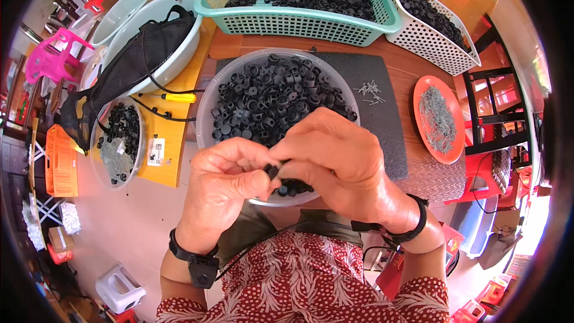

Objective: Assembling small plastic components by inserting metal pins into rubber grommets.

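My left hand [218, 186] is closed, thumb and forefinger pinching a small black plastic part [271, 171]. My right hand [338, 155] meets it from the other side, fingers closed against the same part; whether they also hold something thin is hidden. Both hands are over the near side of a clear round tub [205, 124] heaped with black plastic caps [263, 96]. On the dark foam mat [382, 137] right of the tub lie several loose metal pins [372, 91]. An orange plate [447, 157] farther right carries a pile of similar pins [437, 118].
Behind the tub stand a green basket [299, 27] and a white basket [427, 42], both full of black parts. On the left are a pale basin [179, 63] with a black mesh bag [143, 54], a yellow-handled tool [179, 97] and a smaller tub [140, 149] of mixed parts.
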A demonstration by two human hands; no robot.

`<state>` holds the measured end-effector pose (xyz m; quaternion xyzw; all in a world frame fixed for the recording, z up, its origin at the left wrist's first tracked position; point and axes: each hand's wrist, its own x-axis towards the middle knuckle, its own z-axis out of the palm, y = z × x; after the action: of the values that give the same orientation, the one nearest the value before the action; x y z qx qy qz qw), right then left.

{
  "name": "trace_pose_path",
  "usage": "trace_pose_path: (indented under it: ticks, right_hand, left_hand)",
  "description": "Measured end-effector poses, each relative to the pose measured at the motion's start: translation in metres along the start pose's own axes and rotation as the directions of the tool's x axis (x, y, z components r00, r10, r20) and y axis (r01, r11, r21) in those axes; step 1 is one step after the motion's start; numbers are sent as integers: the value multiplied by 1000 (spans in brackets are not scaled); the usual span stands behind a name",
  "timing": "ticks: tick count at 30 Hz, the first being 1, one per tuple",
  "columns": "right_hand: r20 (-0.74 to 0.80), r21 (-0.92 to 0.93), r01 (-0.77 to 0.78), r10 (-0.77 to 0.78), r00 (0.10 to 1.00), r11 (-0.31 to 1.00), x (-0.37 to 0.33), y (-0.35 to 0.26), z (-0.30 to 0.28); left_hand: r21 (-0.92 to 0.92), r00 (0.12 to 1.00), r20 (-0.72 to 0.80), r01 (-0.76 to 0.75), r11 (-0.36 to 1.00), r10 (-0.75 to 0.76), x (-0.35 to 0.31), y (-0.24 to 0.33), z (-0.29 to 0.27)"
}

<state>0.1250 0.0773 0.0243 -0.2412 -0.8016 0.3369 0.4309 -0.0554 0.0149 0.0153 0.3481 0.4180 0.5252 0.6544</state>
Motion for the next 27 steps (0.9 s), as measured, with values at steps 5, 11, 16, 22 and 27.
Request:
trace_pose_path:
  ticks: [5, 11, 16, 22, 27]
  right_hand:
    - [-157, -201, -212, 182, 971, 956, -14, 18, -51]
    - [-364, -256, -481, 377, 851, 838, -56, 63, -100]
    - [-243, -539, -275, 165, 956, 797, -50, 88, -89]
    - [-68, -689, -114, 92, 993, 716, -37, 100, -97]
    - [14, -756, -113, 188, 982, 645, -41, 105, -101]
  left_hand:
    - [31, 982, -157, -103, 994, 107, -6, -9, -7]
    - [-45, 986, -110, -132, 990, 126, -2, -24, -10]
    - [34, 983, -134, -125, 992, 128, -3, -24, -10]
    - [87, 973, -163, -151, 985, 164, 1, -26, -6]
    - [29, 983, -147, -109, 994, 113, 1, -24, -7]
